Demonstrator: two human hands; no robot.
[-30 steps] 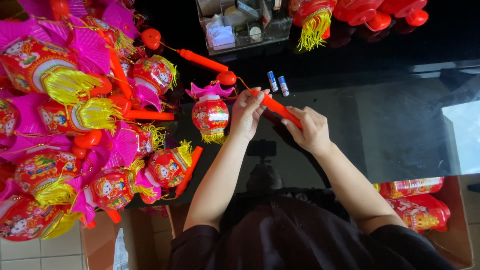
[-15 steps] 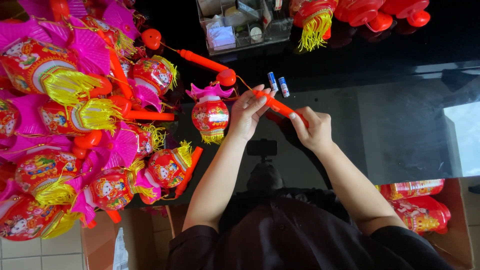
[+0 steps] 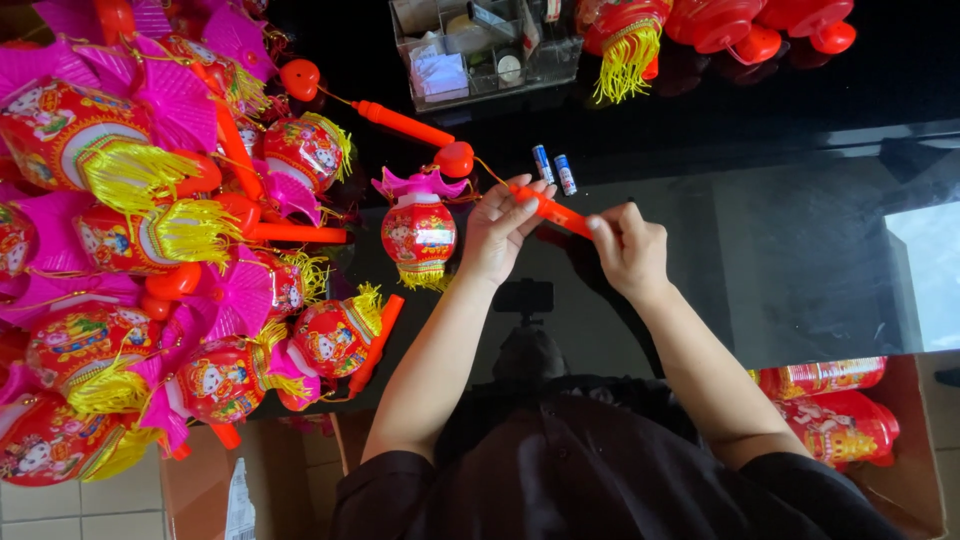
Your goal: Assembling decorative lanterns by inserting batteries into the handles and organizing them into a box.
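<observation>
An orange stick handle (image 3: 553, 211) is held above the dark glossy worktop (image 3: 800, 230), near the middle of the scene. The left hand (image 3: 508, 232) grips its left end with fingers curled around it, and the right hand (image 3: 628, 250) pinches its right end between thumb and fingertips. A thin cord runs from the handle's left end to a small red lantern (image 3: 419, 231) with a pink top and a yellow fringe, which lies on the worktop just left of the left hand. Just beyond the handle, two small batteries (image 3: 553, 167) lie side by side. Farther off stands a clear plastic organizer box (image 3: 480, 45), and to its right more red lanterns with a yellow tassel (image 3: 627, 55). The whole left side is heaped with a pile of red and pink lanterns (image 3: 150, 250) with orange handles. At the near right, packed lanterns sit in a cardboard box (image 3: 830, 410).
</observation>
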